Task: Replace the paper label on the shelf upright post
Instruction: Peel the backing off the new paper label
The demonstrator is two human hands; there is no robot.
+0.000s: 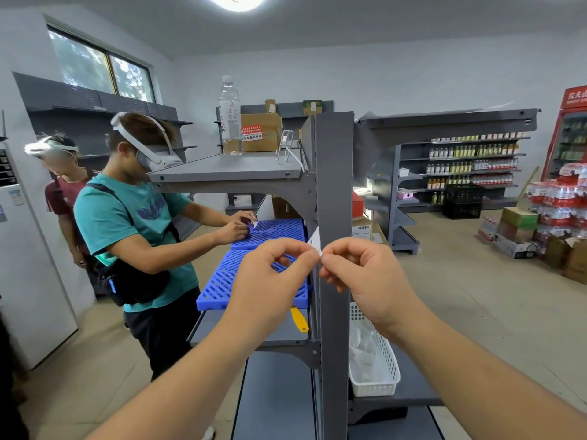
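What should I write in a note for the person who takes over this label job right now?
Left hand: fingertips pinched on the paper label.
Right hand: pinching the same label from the other side.
The label is held in front of the grey upright post; whether it sticks to the post cannot be told.
Done: label is in hand.
Left: press it flat on the post. A yellow tool lies on the shelf below.

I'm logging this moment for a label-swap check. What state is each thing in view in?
Left hand: pinching the label.
Right hand: pinching the label's other side.
Small white paper label: held in front of the post, not stuck flat.
Grey metal upright post: standing upright.
Clear plastic bottle: upright, capped, nearly empty.
White plastic mesh basket: upright, holding crumpled white material.
Yellow plastic scraper: lying on the shelf, untouched.
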